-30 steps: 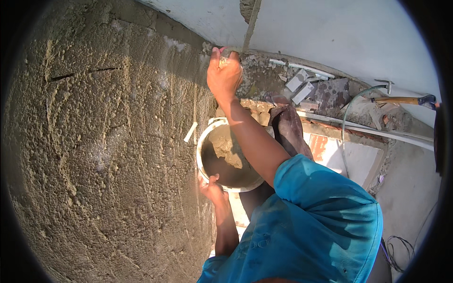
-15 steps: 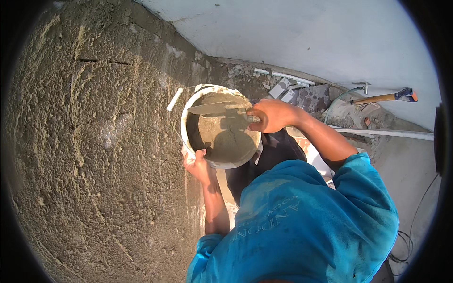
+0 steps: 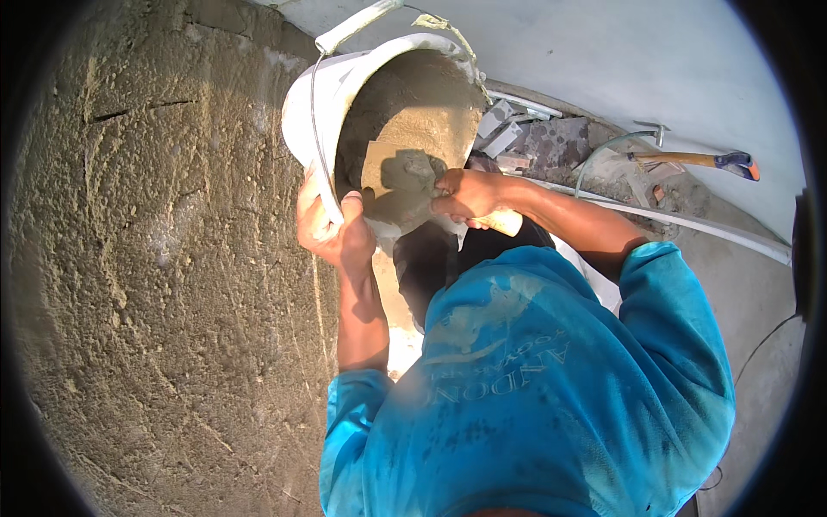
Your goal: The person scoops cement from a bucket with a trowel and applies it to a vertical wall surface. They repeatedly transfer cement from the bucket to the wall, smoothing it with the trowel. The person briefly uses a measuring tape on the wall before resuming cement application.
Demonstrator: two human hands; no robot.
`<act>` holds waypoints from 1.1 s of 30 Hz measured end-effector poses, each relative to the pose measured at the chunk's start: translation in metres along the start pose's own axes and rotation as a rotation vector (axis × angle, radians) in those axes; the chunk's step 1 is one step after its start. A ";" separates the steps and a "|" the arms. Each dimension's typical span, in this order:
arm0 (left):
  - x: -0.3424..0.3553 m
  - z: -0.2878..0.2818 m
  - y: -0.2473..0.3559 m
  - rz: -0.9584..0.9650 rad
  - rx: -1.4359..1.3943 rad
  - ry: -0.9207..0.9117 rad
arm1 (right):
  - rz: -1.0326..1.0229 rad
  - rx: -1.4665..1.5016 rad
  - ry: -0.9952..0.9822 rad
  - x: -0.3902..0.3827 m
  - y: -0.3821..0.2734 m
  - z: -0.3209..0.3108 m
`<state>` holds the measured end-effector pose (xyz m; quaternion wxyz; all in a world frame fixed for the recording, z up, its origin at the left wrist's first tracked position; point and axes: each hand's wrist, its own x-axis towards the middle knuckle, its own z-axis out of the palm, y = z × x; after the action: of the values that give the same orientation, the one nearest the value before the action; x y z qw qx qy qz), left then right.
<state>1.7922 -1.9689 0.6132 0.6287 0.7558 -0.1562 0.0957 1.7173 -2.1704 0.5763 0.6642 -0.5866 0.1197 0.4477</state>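
- Rough grey plaster wall fills everything left of the fingers, scored with trowel ridges and a thin crack near the top.
- Left hand has its fingers curled shut round the rim and wire handle of the white bucket, which it holds tipped toward the person at chest height, just beside the wall.
- Wet mortar sits inside the bucket, directly above and between both hands.
- A trowel lies with its blade in the bucket mouth, carrying a grey lump of mortar; it touches the rim just right of the left fingers.
- Right hand is closed tight on the trowel's pale handle, fingers wrapped fully round it.
- Right of the right fingers and well apart: rubble and broken blocks, a pale pipe along the floor, and a hammer with an orange-tipped handle.
- Risk, as I judge it: the bucket is tilted steeply and gripped one-handed at the rim, so a hard scoop could twist it loose or slop mortar onto the blue shirt; the lump could also slide off the blade.
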 end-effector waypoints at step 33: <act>-0.074 -0.086 -0.015 -0.703 -0.307 0.436 | -0.705 -0.485 0.064 -0.042 -0.112 0.040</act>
<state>1.7332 -1.8733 0.5904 0.7463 0.6229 0.2343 0.0091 1.7609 -2.1438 0.6912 0.6156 -0.7443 -0.1763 0.1898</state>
